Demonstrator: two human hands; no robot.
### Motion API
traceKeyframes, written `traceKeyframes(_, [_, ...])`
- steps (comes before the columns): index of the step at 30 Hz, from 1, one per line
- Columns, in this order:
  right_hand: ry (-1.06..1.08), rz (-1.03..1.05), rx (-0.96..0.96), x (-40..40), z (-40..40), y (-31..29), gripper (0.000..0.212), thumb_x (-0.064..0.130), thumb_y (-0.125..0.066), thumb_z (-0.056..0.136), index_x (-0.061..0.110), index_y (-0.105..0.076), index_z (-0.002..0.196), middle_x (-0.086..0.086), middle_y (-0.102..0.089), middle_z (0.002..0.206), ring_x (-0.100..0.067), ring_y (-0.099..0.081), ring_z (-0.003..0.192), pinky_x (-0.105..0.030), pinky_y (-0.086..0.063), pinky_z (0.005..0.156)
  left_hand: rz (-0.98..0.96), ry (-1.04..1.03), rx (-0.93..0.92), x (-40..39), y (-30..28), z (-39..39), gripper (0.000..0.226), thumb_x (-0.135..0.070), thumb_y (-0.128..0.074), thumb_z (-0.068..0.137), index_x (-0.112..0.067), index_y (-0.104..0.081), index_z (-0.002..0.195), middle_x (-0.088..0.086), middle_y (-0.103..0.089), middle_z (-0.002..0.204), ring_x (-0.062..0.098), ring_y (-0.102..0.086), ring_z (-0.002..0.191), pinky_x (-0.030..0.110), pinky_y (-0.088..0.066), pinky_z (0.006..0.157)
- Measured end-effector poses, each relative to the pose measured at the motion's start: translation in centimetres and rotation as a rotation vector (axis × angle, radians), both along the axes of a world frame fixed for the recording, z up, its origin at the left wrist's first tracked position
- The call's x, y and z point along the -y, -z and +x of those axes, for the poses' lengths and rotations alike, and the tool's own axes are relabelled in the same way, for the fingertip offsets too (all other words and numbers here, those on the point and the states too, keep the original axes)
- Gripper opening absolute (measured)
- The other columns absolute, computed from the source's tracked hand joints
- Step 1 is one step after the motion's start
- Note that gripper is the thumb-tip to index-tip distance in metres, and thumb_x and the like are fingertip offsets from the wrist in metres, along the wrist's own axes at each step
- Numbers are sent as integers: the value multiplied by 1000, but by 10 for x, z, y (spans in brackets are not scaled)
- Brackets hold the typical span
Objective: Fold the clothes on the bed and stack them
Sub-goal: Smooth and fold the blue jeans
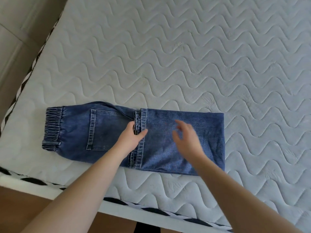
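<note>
Where hems lie folded, jeans (117,132) crosswise, waistband leftward.

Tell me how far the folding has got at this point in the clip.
Partly done. The jeans lie on the mattress already folded once, leg hems brought back to mid-length. In hand: the left hand grips the hems, while the right hand, blurred with fingers spread, is over the doubled part. Left: another fold towards the waistband, then stacking; no stack or other clothes show.
</note>
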State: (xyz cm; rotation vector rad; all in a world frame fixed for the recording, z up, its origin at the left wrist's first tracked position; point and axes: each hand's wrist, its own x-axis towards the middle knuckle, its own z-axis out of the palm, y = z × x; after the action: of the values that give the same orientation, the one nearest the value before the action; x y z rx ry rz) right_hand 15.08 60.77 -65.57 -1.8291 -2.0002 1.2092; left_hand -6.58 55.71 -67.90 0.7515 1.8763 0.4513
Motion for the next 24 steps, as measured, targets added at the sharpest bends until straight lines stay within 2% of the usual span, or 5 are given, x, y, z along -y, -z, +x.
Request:
traceKeyframes(4, [160, 106, 286, -42, 75, 8, 55, 33, -49, 98, 25, -31, 149, -4, -35, 150, -28, -29, 137, -48, -21, 113, 81, 14, -36, 2, 10, 3, 29, -38, -67, 90, -30, -49, 111, -22, -60, 98, 1, -57, 91, 18, -40, 64])
traceKeyframes(7, [-74, 50, 410, -79, 106, 20, 56, 41, -45, 99, 29, -26, 151, -1, -32, 154, -25, -22, 142, -47, -15, 114, 112, 27, -89, 1, 16, 2, 31, -31, -66, 91, -29, -49, 117, -18, -59, 101, 5, -56, 89, 21, -41, 68])
traceKeyframes(12, [-315, 34, 540, -123, 116, 28, 35, 52, -44, 97, 36, -54, 127, 0, -57, 131, -26, -38, 128, -44, -19, 108, 116, -7, -46, -1, 22, 1, 22, -29, -61, 94, -37, -51, 112, -23, -59, 101, 6, -58, 97, 22, -42, 72])
traceKeyframes(20, [-458, -40, 424, -143, 131, 30, 15, 53, -45, 96, 40, -53, 99, 8, -59, 95, -21, -44, 110, -44, -20, 102, 58, 176, -90, -5, 20, 0, 51, -37, -81, 77, -40, -47, 116, -30, -55, 103, -8, -52, 94, 16, -38, 74])
traceKeyframes(24, [-502, -43, 497, -156, 147, 33, 16, 52, -45, 96, 43, -56, 103, 2, -62, 104, -22, -41, 113, -43, -18, 101, 27, 201, 4, -10, 19, 9, 50, -39, -80, 78, -40, -51, 118, -29, -59, 109, -10, -53, 100, 19, -42, 82])
